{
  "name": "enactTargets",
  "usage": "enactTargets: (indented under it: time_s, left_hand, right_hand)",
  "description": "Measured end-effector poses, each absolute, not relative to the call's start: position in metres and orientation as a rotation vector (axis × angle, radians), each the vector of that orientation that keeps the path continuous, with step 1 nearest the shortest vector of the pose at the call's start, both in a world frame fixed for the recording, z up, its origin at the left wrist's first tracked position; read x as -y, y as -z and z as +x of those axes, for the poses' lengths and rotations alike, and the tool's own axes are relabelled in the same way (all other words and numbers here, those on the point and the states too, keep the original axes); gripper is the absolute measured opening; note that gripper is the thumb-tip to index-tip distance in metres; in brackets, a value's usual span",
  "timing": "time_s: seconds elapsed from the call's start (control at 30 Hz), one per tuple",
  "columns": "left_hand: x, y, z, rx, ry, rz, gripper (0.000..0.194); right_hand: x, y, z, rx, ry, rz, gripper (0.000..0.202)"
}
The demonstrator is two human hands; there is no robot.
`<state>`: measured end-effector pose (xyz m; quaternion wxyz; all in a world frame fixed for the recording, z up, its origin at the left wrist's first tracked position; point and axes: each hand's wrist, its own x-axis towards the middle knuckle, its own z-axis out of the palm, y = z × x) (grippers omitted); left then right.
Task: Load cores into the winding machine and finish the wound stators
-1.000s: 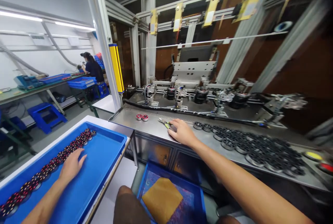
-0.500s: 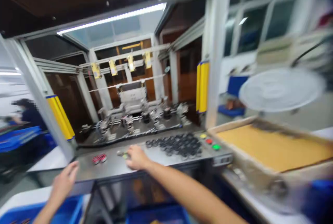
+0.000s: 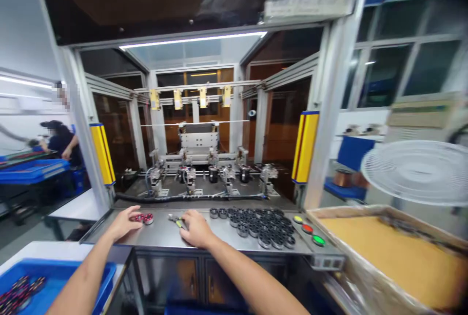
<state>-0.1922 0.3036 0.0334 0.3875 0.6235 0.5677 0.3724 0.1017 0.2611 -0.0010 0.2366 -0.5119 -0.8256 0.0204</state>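
Observation:
My left hand [image 3: 126, 224] is at the left of the metal ledge, its fingers curved around red-and-black round parts [image 3: 147, 218]. My right hand [image 3: 195, 228] rests over the handles of small pliers [image 3: 178, 222] with yellow-green grips, their jaws pointing left. Several black ring-shaped parts [image 3: 256, 225] lie grouped on the ledge to the right of my right hand. Behind the ledge [image 3: 161, 237] stands a machine with metal fixtures [image 3: 228, 178], some holding black round parts.
Yellow, red and green buttons [image 3: 307, 228] sit at the ledge's right end. Beyond them is a box lined with yellow board [image 3: 380, 251]. A blue tray [image 3: 54, 268] with red-and-black parts is at lower left. Yellow guards [image 3: 305, 148] flank the opening. People stand far left.
My left hand has moved up and right onto the ledge, reaching the red-and-black parts. My right hand remains at the pliers. The view has shifted and levelled.

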Motion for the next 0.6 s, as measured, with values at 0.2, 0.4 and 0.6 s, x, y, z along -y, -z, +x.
enactTargets:
  time_s: [0.2, 0.4, 0.6]
  left_hand:
    - [-0.267, -0.043, -0.196, -1.502, -1.246, 1.423, 0.035]
    - [-0.174, -0.061, -0.198, -1.432, -1.610, 1.386, 0.036]
    - [-0.043, -0.032, -0.138, -1.337, -1.791, 1.559, 0.060]
  right_hand:
    - [-0.256, 0.006, 0.104, 2.244, -0.120, -1.333, 0.027]
    - [-0.262, 0.006, 0.106, 2.180, -0.225, -1.224, 0.029]
    - [-0.189, -0.013, 0.109, 2.075, -0.385, -1.013, 0.050]
